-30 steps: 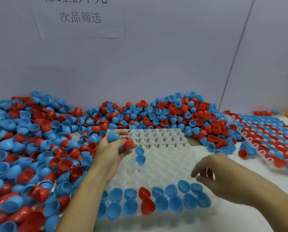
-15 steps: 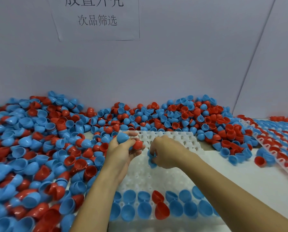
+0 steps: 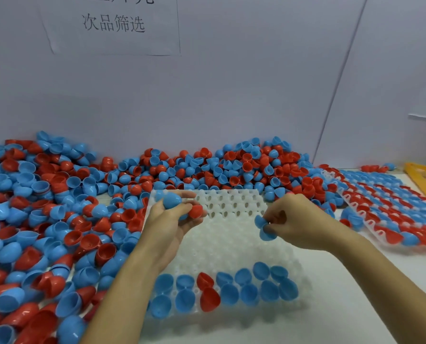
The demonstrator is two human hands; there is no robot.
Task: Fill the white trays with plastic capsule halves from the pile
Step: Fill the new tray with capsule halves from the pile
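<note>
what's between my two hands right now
In the head view, only unfilled sockets of the white tray lie between the left hand, which holds a blue half and a red half, and the right hand, which pinches blue halves.

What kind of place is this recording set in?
Probably a factory sorting or packing bench: a huge pile of capsule halves, white trays being filled by hand, and a printed Chinese notice on the wall.

Head-worn view, forward and down
</note>
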